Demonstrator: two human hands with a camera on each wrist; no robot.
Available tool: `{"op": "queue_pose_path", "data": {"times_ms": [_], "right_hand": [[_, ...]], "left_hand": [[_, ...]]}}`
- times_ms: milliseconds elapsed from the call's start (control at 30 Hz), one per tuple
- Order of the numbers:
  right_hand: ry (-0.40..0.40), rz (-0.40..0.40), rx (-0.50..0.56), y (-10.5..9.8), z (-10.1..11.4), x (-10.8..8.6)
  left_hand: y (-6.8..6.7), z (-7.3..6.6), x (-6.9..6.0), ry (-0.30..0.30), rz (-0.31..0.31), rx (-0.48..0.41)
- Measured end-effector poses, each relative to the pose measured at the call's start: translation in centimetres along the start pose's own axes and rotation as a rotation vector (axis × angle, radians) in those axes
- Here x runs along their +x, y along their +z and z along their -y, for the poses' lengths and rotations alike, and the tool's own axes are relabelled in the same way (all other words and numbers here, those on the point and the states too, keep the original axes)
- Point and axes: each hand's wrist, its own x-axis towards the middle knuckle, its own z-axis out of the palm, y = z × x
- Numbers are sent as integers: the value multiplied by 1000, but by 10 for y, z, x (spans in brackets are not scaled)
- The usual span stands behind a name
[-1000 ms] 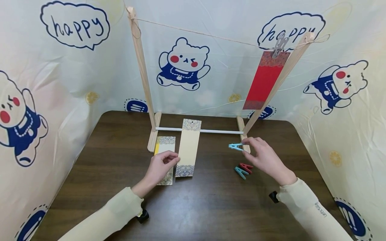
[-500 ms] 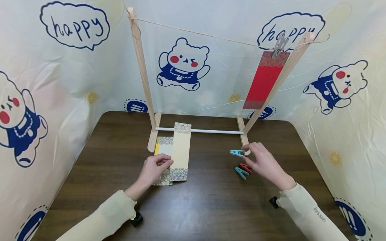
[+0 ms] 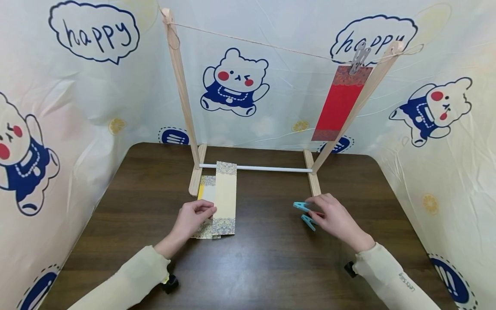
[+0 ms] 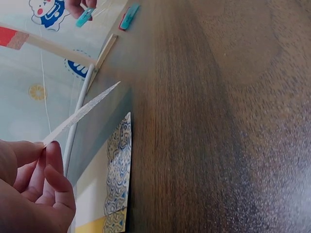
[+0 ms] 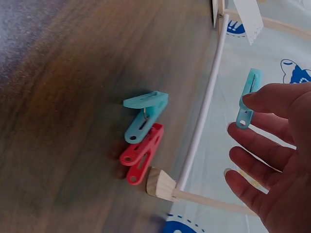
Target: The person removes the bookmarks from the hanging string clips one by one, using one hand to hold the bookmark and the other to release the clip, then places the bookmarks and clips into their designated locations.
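My left hand pinches the left edge of a cream card with patterned ends. In the left wrist view this card shows nearly edge-on, raised above the table, between thumb and fingers of the left hand. Partly behind it, a white and yellow card lies on the table. My right hand holds a blue clothespin by thumb and fingertip; in the right wrist view the clothespin is clear of the table. Below lie another blue clothespin and a red one, touching.
A wooden frame stands at the back, with a left post, a right post and a white bottom rod. A string spans its top. From it a red card hangs by a grey clip near the right post.
My left hand has moved left and nearer the camera with the cream card, which now overlaps more of the other card. My right hand has lowered with its blue clothespin.
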Motion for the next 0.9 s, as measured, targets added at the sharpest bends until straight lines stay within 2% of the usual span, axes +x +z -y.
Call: {"op": "queue_pose_path", "data": {"times_ms": [467,767,900], "right_hand": [[27,39,8,9,-2,-5],[42,61,18,12,-1,-8],[40,70,17,13,-1,-9]], "left_hand": [[-6,3,2,-87,13,56],[-10,5,3,-124,50,83],[-12,7,6,-122,61,124]]}}
